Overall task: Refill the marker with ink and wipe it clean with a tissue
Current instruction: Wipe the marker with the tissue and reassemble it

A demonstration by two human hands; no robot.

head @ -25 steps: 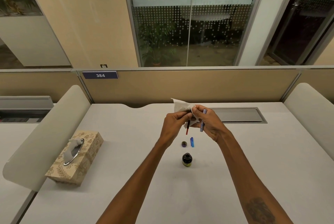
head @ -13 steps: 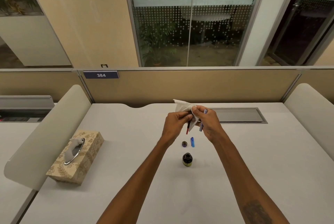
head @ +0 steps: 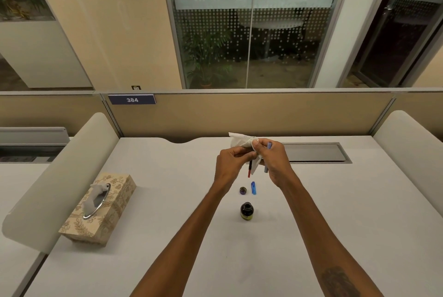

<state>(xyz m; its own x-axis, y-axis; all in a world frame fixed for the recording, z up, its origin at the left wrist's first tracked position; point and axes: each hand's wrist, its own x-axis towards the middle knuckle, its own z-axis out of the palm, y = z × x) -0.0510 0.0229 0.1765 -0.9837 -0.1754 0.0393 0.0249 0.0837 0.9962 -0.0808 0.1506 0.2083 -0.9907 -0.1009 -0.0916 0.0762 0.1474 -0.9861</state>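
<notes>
Both hands are raised over the middle of the white desk (head: 167, 236). My left hand (head: 230, 164) pinches a thin dark rod with a red lower end (head: 249, 170), which hangs down. My right hand (head: 273, 164) holds a crumpled white tissue (head: 241, 140) against the top of that rod, and also grips the blue-grey marker barrel (head: 268, 156). Below the hands stand an open dark ink bottle (head: 246, 211), its round cap (head: 243, 190) and a blue marker cap (head: 253, 188).
A patterned tissue box (head: 100, 208) with a tissue poking out sits at the left. A grey cable hatch (head: 316, 152) is set into the desk at the back right. Curved white dividers (head: 55, 176) flank both sides, with a tan partition behind.
The hands have stayed nearly in place; the fingers shift slightly as the tissue rubs the rod. The bottle and caps have not moved.
</notes>
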